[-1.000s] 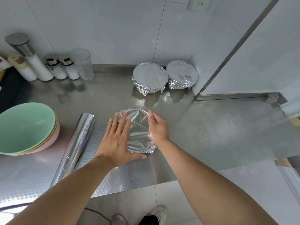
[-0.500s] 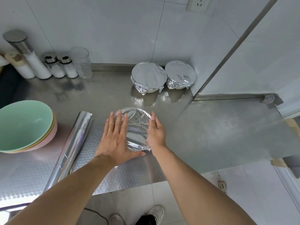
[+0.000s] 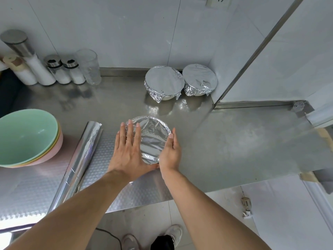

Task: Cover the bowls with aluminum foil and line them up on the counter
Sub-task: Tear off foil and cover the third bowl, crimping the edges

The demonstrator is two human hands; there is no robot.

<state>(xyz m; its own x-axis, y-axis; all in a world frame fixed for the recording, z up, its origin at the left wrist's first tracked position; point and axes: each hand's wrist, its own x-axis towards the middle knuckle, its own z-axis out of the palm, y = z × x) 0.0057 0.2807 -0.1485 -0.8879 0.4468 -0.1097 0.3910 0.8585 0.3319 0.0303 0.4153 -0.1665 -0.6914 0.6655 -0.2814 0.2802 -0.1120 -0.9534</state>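
Three foil-covered bowls are sitting on the bench: one (image 3: 151, 139) between the two hands (left (image 3: 128, 150), right (image 3: 170, 153)), two (image 3: 164, 83) (image 3: 200, 80) beyond them. One foil roll (image 3: 84, 150) and one stack of coloured bowls (image 3: 27, 138) are lying left of the hands. Four shakers (image 3: 54, 69) and one glass (image 3: 89, 66) are standing far left.

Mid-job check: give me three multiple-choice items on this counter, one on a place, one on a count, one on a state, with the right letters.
1. Where does the foil roll lie?
A. left of the bowl being covered
B. behind the two covered bowls
C. inside the green bowl

2. How many foil-covered bowls stand by the back wall?
A. one
B. two
C. four

3. How does the left hand lie?
A. flat on the foil top
B. gripping the roll
C. off the counter

Answers: 1 A, it lies left of the bowl in hand. 2 B, two covered bowls stand there. 3 A, straight fingers press the foil.
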